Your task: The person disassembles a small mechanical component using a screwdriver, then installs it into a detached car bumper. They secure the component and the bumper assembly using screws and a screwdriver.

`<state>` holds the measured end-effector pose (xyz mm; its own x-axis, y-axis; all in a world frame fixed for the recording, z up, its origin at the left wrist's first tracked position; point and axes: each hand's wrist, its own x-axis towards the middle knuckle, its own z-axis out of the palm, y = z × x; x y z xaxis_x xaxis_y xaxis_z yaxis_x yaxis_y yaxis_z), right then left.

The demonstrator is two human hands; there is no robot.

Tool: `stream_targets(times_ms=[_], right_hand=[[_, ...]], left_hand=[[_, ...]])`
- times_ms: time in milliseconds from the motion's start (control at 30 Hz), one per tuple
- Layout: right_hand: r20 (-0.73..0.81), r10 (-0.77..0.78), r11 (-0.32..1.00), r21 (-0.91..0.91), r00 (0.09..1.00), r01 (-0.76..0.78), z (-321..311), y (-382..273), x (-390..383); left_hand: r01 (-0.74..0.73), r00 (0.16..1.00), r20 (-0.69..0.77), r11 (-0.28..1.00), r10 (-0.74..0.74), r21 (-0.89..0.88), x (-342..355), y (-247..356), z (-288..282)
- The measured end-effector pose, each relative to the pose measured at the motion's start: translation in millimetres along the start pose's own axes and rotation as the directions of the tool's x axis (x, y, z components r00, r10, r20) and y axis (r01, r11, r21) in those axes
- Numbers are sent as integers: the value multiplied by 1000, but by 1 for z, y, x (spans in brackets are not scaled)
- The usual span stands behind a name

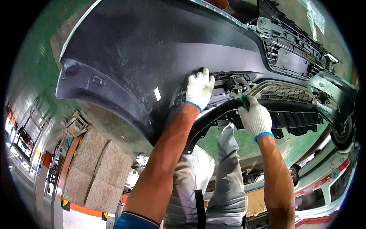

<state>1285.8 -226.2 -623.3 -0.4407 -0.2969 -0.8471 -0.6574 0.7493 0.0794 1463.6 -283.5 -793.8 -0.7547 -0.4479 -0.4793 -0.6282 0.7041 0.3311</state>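
Note:
A large dark grey car bumper (179,51) lies before me with its inner side facing up. In its near edge are a black fog lamp housing (234,86) and a honeycomb grille (286,93). My left hand (199,88), in a white knitted glove with a blue cuff, has its fingers curled over black trim (185,82) beside the housing. My right hand (256,117), gloved alike, is closed round a green-and-black tool handle (245,102) just below the housing. The tool's tip is hard to make out. A black lower lip (213,114) runs under both hands.
An upper grille (289,49) joins the bumper at the far right. At the lower left is a ramp with patterned plates (95,168); a metal jack-like stand (76,124) is beside it. A white vehicle (320,191) with a red stripe is at lower right. The floor (38,68) is green.

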Motion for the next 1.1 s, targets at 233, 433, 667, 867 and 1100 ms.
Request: stream_targets(times_ms=[233,433,667,867,1100], right_hand=[[-105,-86,841,525,991,129,-8,89,-104],[348,22,659,700,937,-276,50,199,-155],[274,19,791,584,962,-182,93,251,-168],[160,9,728,675,987,-116,95,278,-176],[125,-29,700,711,992,-70,111,307,-174]], left_hand=[[58,997,-50,998,-58,3,-12,5,-26],[217,976,59,889,-212,-403,-54,27,-130],[330,919,59,680,-390,-655,-157,52,-182],[390,845,2,613,-535,-687,-244,89,-234],[525,661,8,455,-751,-719,-383,63,-199]])
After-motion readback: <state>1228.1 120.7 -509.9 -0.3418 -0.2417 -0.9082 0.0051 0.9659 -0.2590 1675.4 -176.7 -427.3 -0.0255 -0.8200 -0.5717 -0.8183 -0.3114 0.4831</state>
